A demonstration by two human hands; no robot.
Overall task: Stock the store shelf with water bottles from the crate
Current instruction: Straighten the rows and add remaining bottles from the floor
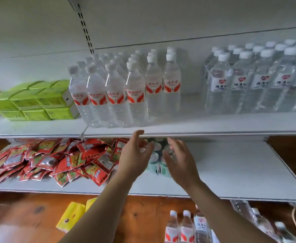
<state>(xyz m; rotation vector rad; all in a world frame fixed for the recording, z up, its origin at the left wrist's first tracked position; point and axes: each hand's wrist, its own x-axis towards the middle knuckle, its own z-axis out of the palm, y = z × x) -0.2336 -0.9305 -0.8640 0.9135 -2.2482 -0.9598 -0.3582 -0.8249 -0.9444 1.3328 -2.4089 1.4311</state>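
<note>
Looking at both hands hanging empty mid-frame just under the shelf (213,125) edge, so I reckon I'm between bottles. Left hand (135,155) and right hand (178,160) face each other, palms inward, fingers spread loose and holding nothing, with some cans (157,155) behind them. The red-label water bottles (126,88) already stand in rows upper centre, gap to their right. Next move probably means reaching down to the spare bottles (180,228) at bottom right.

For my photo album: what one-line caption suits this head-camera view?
Two open hands, left and right, reach toward green cans beneath a white shelf of red-labelled clear water bottles.
</note>
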